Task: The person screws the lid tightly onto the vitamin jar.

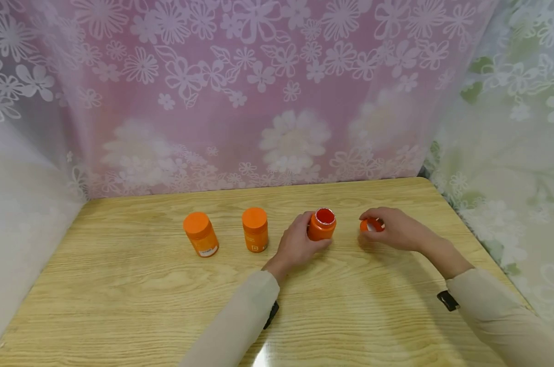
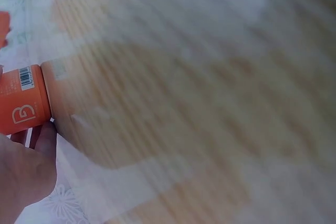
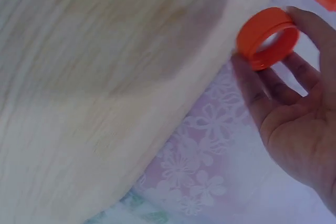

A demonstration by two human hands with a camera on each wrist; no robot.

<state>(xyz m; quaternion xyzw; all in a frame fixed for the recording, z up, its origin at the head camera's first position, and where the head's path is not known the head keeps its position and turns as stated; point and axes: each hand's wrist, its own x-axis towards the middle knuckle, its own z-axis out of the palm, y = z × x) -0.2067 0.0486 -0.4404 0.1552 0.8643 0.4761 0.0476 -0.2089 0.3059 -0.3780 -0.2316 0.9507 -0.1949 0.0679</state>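
Observation:
An uncapped orange bottle [image 1: 321,232] stands upright on the table, its round mouth showing red inside with a ragged whitish rim. My left hand [image 1: 298,240] grips it from the left side. In the left wrist view the bottle [image 2: 23,100] shows a barcode and a pale logo near its base. To the right, my right hand [image 1: 398,229] pinches an orange cap [image 1: 371,225] between thumb and fingers, apart from the bottle. The right wrist view shows the cap [image 3: 266,38] with its hollow side facing the palm of the hand [image 3: 299,129].
Two capped orange bottles stand left of my left hand: one nearer bottle [image 1: 256,230] and one farther left [image 1: 201,234]. The wooden table [image 1: 134,306] ends at a pink floral curtain [image 1: 231,117] behind and a pale floral curtain [image 1: 524,168] on the right.

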